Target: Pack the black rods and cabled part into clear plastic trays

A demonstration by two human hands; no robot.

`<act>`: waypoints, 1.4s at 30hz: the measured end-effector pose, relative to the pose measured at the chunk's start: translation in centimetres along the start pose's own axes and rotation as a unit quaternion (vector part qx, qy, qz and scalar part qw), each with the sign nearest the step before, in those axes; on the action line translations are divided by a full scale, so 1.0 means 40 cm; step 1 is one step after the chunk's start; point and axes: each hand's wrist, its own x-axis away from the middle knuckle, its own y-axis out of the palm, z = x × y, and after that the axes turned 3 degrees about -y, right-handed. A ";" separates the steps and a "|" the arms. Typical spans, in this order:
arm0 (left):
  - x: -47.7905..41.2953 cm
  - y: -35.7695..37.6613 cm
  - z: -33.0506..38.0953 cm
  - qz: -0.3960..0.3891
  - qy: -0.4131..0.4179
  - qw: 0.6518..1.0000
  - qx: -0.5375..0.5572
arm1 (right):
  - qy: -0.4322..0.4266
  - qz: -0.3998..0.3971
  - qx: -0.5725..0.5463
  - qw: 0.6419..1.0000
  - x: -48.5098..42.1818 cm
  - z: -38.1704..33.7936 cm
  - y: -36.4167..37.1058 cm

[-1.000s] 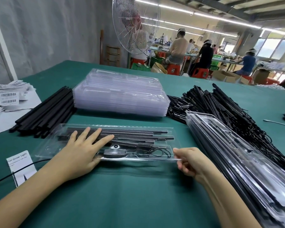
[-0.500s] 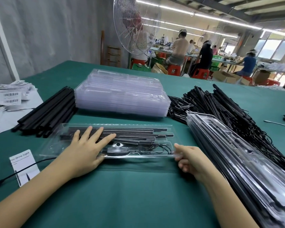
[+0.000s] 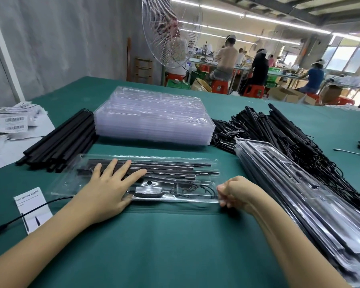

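Tray (image 3: pixel 154 157) in front of you is loaded: rods (image 3: pixel 175 167) in the far channels, cabled part (image 3: pixel 149 191) in the near pocket. Your left hand (image 3: pixel 110 188) lies flat on it, fingers straight, pressing the left half. Your right hand (image 3: pixel 235 192) pinches the near right corner. Looks like you're seating or closing this one. Packed trays (image 3: pixel 289 194) are stacked on your right. Plenty left: empty trays (image 3: pixel 154 117), loose rods (image 3: pixel 60 144), and a heap of cabled pieces (image 3: pixel 279 132) behind.

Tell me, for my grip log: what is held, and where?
Right hand pinches the clear plastic tray at its near right corner; left hand only presses flat on it.
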 end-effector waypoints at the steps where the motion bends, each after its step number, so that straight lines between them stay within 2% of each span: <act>1: 0.000 0.000 -0.001 -0.002 -0.001 1.000 0.000 | 0.004 -0.003 0.002 1.000 -0.001 -0.002 0.001; 9: -0.004 -0.002 0.008 0.004 0.002 1.000 0.001 | 0.014 0.009 -0.059 0.998 0.002 0.014 0.000; 19: -0.002 -0.003 0.007 0.012 0.007 0.999 0.043 | -0.010 0.058 -0.046 0.997 -0.007 0.025 0.016; 21: -0.005 -0.011 0.004 0.022 0.014 0.997 0.073 | -0.009 0.049 -0.054 0.997 -0.009 0.023 0.009; 23: -0.010 -0.028 -0.002 0.000 0.041 0.993 0.113 | -0.005 0.046 -0.056 0.997 -0.012 0.021 0.000; 25: -0.007 -0.059 -0.019 -0.041 0.082 0.973 0.210 | 0.003 0.048 -0.052 0.997 -0.015 0.019 -0.008; 27: 0.010 -0.094 -0.051 -0.034 0.093 0.947 0.306 | 0.009 0.046 -0.046 0.998 -0.019 0.018 -0.013; 29: 0.034 -0.104 -0.106 0.026 0.032 0.951 0.307 | 0.012 0.042 -0.041 0.998 -0.023 0.015 -0.017; 31: 0.067 -0.090 -0.171 0.047 -0.073 0.958 0.273 | 0.010 0.041 -0.043 0.998 -0.027 0.013 -0.022; 35: 0.150 -0.023 -0.262 -0.039 -0.249 0.937 0.243 | 0.011 0.050 -0.050 0.997 -0.033 0.016 -0.033; 39: 0.183 0.006 -0.270 -0.032 -0.262 0.924 0.277 | 0.003 0.068 -0.042 0.997 -0.039 0.026 -0.042; 42: 0.168 0.016 -0.253 -0.043 -0.233 0.934 0.267 | -0.008 0.096 -0.014 0.995 -0.046 0.036 -0.050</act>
